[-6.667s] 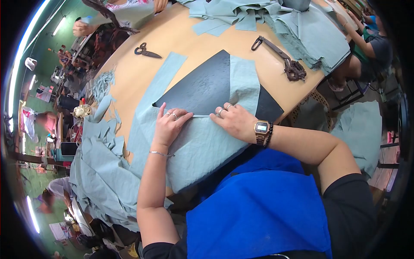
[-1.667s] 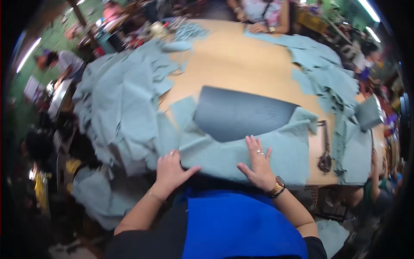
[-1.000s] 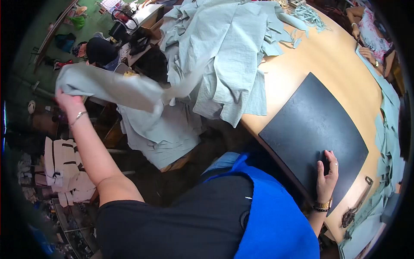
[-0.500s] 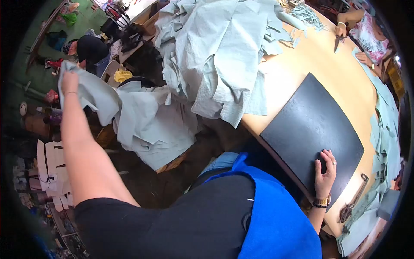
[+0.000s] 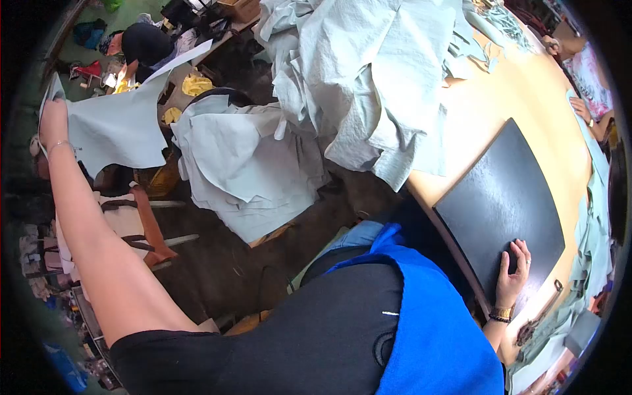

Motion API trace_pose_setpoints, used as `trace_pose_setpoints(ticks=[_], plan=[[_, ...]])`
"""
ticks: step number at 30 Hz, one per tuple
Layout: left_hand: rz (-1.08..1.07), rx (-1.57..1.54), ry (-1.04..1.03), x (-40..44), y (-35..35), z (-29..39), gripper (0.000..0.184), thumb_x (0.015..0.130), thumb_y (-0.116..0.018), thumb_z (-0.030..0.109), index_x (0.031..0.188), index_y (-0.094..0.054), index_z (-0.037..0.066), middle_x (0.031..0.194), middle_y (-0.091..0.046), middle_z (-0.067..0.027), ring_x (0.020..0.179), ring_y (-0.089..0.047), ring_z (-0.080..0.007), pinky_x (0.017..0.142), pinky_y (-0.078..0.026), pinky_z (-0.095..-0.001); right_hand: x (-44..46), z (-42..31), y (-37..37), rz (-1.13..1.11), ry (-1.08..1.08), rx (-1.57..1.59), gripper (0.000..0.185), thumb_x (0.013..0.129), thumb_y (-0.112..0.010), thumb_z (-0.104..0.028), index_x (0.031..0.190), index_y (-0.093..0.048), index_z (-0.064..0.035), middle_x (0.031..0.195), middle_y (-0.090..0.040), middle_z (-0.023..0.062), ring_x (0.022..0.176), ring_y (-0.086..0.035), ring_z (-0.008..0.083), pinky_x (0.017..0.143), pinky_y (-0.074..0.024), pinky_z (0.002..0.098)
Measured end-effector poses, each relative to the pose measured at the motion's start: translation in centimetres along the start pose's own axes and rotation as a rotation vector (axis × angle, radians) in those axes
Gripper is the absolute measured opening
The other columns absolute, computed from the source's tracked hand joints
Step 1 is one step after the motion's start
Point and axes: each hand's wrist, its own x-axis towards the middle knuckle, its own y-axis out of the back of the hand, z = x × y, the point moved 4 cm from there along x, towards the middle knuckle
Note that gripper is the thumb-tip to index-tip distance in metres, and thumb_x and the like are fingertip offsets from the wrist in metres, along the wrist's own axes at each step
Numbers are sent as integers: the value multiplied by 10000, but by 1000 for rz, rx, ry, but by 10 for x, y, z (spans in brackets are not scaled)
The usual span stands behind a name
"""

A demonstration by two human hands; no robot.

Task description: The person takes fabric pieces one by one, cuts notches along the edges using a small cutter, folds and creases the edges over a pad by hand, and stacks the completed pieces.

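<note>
Out at the far left, my left hand (image 5: 54, 124) grips the edge of a pale grey-green leather piece (image 5: 118, 128), which hangs spread to the right of the fist. Nearer the middle, a stack of similar leather pieces (image 5: 257, 178) lies low beside the table. My right hand (image 5: 513, 273) rests on a black rubber-like mat (image 5: 503, 204), thumb and fingers apart, holding nothing. A large heap of grey-green leather (image 5: 368, 79) covers the table's near left corner and drapes over its edge.
The wooden table (image 5: 480, 99) carries leather scraps (image 5: 503, 29) at the back and long leather strips (image 5: 592, 224) along the right. A metal tool (image 5: 543, 313) lies near the mat. Another person's hand (image 5: 580, 108) touches leather across the table. Another person (image 5: 145, 49) is at upper left.
My left hand has moved farther left and slightly down, and the leather piece has opened out flatter. My right hand stays on the mat. The view has shifted.
</note>
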Motion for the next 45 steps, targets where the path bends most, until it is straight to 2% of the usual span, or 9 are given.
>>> trace_pose_setpoints(ticks=[6,10,15,16,18,22,25,33,45], plan=[[-420,-115,-226,35,-81,49,567,909,-415,406,1133,-642,-64,1182,-598,-335,1137,-576,-462,992,-427,-514,1,2,-2,-8,-34,-16,239,899,-662,-74,1133,-658,-23,1266,-618,137,1264,-524,329,1086,-379,424],[-324,-555,-484,-111,-201,212,297,850,-565,217,805,-675,-55,826,-672,-281,819,-679,-410,738,-516,-507,3,-4,0,-4,-58,-1,242,898,-667,-83,1131,-656,-20,1255,-619,143,1258,-527,326,1082,-381,414],[-639,-1193,-383,-416,-271,346,508,978,-501,299,1297,-429,-91,1240,-558,-342,1168,-545,-474,1008,-432,-508,23,3,53,109,2,153,362,923,-668,-141,1262,-612,-23,1318,-594,134,1265,-526,267,1094,-387,412],[-971,-1067,-325,-470,-340,368,544,971,-535,367,1289,-463,-68,1324,-512,-329,1228,-502,-468,1039,-413,-498,33,-14,92,168,-32,111,405,959,-612,-219,1298,-582,1,1346,-577,140,1278,-517,272,1115,-365,419],[-781,-855,-393,-501,-272,359,665,954,-561,436,1390,-437,-50,1490,-369,-279,1319,-432,-443,1103,-362,-460,38,-42,177,400,-22,218,585,942,-588,-395,1351,-528,19,1362,-562,160,1301,-499,279,1144,-327,429],[-906,-911,-139,-505,-232,364,741,957,-543,448,1480,-335,-34,1567,-241,-266,1377,-354,-446,1135,-325,-439,4,-53,268,645,-4,89,592,939,-585,-410,1344,-530,19,1352,-563,158,1286,-504,276,1134,-334,426],[-863,-697,-450,-500,-236,367,758,965,-530,432,1503,-273,-36,1559,-260,-268,1390,-336,-446,1132,-323,-436,-39,-13,297,696,-135,-48,598,937,-583,-420,1339,-531,18,1343,-564,156,1275,-508,274,1126,-339,423],[-971,-857,-450,-498,-235,363,784,935,-571,462,1505,-302,-4,1481,-375,-313,1376,-377,-423,1119,-336,-434,-176,108,327,669,-595,-313,613,931,-577,-449,1326,-534,17,1322,-567,152,1246,-518,269,1106,-352,417],[-915,-658,-837,-500,-316,397,812,906,-585,480,1479,-325,-33,1513,-314,-321,1417,-289,-445,1165,-267,-443,-323,210,333,625,-1056,-479,637,921,-569,-492,1305,-539,15,1289,-571,146,1202,-534,261,1075,-371,408]])
